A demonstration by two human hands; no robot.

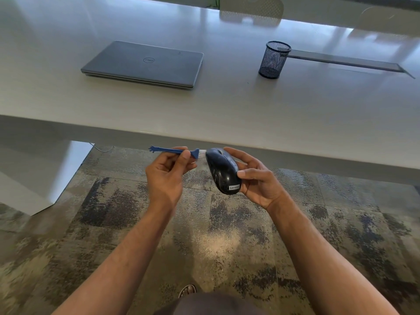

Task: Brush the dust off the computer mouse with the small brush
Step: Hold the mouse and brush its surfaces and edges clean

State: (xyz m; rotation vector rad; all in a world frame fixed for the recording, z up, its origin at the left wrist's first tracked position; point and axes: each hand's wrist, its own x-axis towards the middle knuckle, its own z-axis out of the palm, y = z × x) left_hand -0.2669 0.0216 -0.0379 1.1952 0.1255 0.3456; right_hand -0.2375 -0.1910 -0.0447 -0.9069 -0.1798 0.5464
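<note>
Item 1. Floor: patterned carpet (113,212) in grey and dark blotches, nearest the viewer; part of a sandalled foot (187,290) shows at the bottom edge.

Item 2. Left hand (166,173): raised above the carpet, just short of the table edge. Its fingers (181,149) and thumb are clamped on the stem of the small brush (175,151), a blue plastic tool held roughly level, with a pronged end pointing left and pale bristles pointing right.

Item 3. Right hand (254,178): fingers curled around the far side of the computer mouse (223,170), thumb pressed on its near flank. The mouse is dark and glossy, with a maker's label at its near end; it is held in the air, tilted, wheel end away from the viewer. The bristles sit at, or just beside, the wheel end; contact cannot be confirmed.

Item 4. Table (227,114): pale top. On it lie a closed grey laptop (143,64), left of centre, and a black mesh pen cup (274,59), well apart to the right, beside a long grey strip running right.

Item 5. Risks, as judged. The mouse is held only at its sides over bare floor; a firm sideways stroke of the brush could push it out of the grip and drop it. Its glossy shell would make that slip easier. The thin brush stem, pinched near the middle, could twist, so the bristles skim past the wheel gap.
</note>
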